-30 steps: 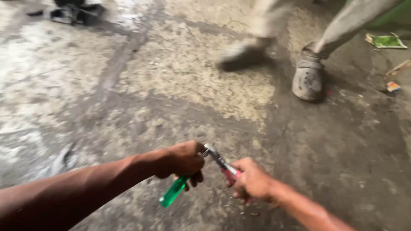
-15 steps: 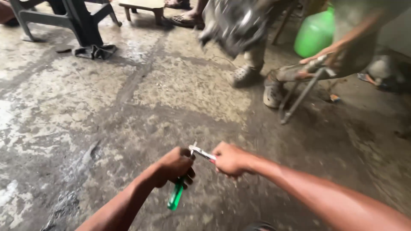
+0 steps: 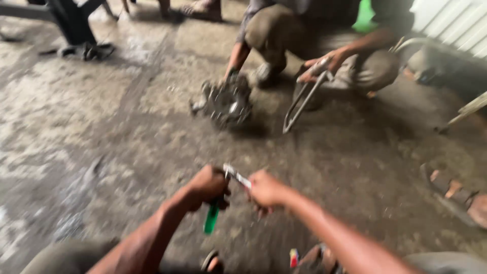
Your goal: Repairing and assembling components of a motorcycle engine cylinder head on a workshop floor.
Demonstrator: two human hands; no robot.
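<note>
while the left hand [image 3: 209,185] grips the green-handled tool [image 3: 212,218] at lower centre, right hand [image 3: 265,190] fingers pinch its stiff, light metal tip; the handle looks the surest hold.

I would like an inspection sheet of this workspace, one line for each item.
Surface: stained grey concrete floor, partly wet-looking.
Job's things: green-handled metal tool, blurred; its metal end spans both hands.
Clutter: dark greasy metal machine part; bent metal rod frame; worn sandal.
Hands: left hand closed on the green handle; right hand grips the metal end.
Cables: nothing seen.
Surroundings: crouching co-worker touching the machine part; dark metal stand; white corrugated wall.
</note>
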